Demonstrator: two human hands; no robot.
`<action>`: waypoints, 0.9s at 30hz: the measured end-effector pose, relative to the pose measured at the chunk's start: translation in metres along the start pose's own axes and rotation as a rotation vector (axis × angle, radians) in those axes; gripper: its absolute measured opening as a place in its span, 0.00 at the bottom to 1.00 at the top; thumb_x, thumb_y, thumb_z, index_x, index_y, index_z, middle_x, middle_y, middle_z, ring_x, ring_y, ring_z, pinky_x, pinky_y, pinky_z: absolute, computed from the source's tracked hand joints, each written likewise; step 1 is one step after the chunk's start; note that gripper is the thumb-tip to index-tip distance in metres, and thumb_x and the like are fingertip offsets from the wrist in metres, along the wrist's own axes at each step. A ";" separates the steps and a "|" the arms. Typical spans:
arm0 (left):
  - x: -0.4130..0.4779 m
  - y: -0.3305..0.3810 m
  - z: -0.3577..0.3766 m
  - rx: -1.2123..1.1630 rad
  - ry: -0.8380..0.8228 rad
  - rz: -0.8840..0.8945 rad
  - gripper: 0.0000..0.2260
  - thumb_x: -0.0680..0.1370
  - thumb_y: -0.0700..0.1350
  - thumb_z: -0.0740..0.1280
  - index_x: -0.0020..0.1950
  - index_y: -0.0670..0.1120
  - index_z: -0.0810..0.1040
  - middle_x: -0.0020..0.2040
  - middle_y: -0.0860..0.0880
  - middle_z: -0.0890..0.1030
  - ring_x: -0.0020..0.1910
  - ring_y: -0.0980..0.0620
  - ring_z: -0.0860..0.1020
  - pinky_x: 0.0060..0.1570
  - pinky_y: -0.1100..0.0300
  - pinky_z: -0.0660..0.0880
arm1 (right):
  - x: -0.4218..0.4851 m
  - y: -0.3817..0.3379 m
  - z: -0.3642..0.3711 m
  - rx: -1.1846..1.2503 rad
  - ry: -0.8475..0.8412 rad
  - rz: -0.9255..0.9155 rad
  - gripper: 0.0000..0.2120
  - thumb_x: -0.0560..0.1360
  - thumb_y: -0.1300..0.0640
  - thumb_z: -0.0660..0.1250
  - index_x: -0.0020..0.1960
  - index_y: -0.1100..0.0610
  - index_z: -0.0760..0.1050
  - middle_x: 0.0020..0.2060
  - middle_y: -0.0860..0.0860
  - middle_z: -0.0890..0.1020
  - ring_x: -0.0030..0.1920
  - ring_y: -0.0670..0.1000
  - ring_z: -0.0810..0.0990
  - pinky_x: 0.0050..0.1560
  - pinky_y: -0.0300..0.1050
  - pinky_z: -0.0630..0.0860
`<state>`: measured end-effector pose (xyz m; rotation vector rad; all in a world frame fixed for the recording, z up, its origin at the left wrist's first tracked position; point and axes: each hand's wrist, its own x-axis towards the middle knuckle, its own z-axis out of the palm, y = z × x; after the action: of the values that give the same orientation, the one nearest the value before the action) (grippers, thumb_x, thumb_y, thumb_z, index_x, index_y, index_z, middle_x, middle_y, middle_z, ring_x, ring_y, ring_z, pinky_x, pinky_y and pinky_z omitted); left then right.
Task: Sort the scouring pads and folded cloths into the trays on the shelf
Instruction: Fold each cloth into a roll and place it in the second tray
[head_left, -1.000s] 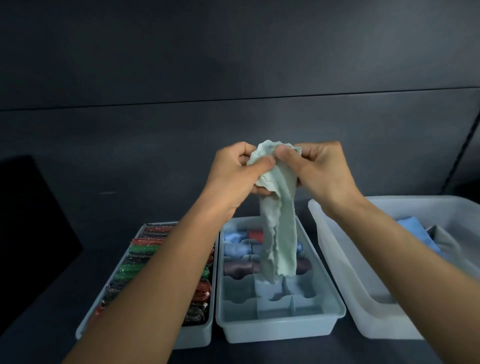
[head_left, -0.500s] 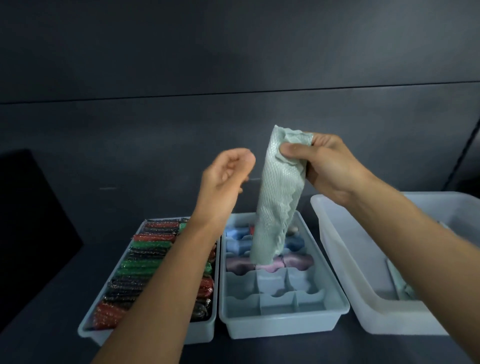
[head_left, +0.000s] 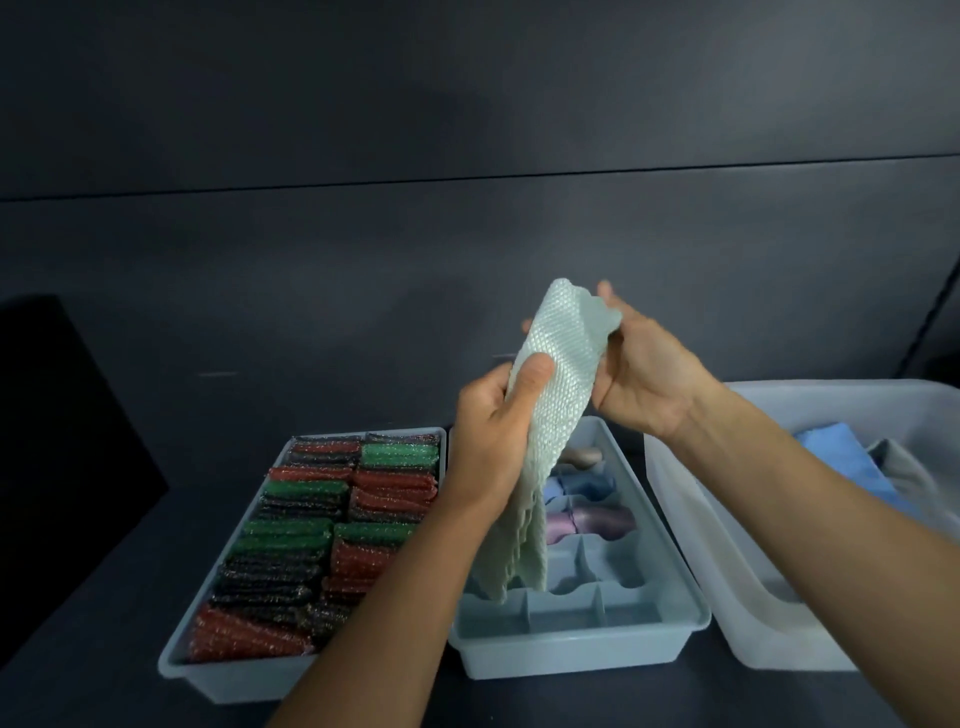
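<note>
Pale green waffle-weave cloth (head_left: 558, 395) hangs over the divided tray (head_left: 571, 654), and I have both hands on it: my left hand (head_left: 493, 441) pinches its middle with the thumb on the front, and my right hand (head_left: 644, 374) grips its upper end. Left of the divided tray sits a pad tray (head_left: 218, 675) packed with red, green and dark scouring pads (head_left: 322, 525). Right of it, a clear bin (head_left: 685, 519) holds a blue cloth (head_left: 841, 457).

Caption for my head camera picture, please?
Left hand and right hand hold a pale green cloth over the divided tray.
</note>
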<state>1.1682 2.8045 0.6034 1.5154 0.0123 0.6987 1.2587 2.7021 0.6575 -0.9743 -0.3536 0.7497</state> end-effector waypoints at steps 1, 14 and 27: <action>0.001 -0.002 0.001 0.041 0.052 0.029 0.17 0.81 0.48 0.65 0.34 0.42 0.73 0.26 0.51 0.72 0.26 0.57 0.69 0.26 0.63 0.66 | -0.001 0.002 -0.001 0.009 -0.032 -0.008 0.30 0.78 0.36 0.53 0.56 0.60 0.77 0.52 0.58 0.83 0.49 0.55 0.83 0.53 0.52 0.80; -0.018 -0.028 -0.015 0.219 -0.203 -0.263 0.15 0.70 0.56 0.72 0.42 0.43 0.83 0.36 0.46 0.84 0.32 0.54 0.80 0.36 0.56 0.77 | -0.007 -0.022 0.021 -0.347 0.037 -0.300 0.07 0.77 0.62 0.66 0.52 0.65 0.77 0.45 0.61 0.85 0.42 0.55 0.85 0.44 0.47 0.82; -0.004 -0.017 -0.037 0.240 -0.276 -0.255 0.21 0.75 0.58 0.69 0.48 0.38 0.82 0.46 0.46 0.86 0.48 0.46 0.84 0.57 0.46 0.78 | -0.004 -0.035 0.018 -0.507 -0.122 -0.237 0.09 0.77 0.61 0.66 0.54 0.66 0.78 0.46 0.61 0.85 0.45 0.55 0.85 0.47 0.47 0.82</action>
<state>1.1560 2.8377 0.5827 1.7925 0.0812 0.2874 1.2601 2.6986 0.6962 -1.3353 -0.7771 0.5100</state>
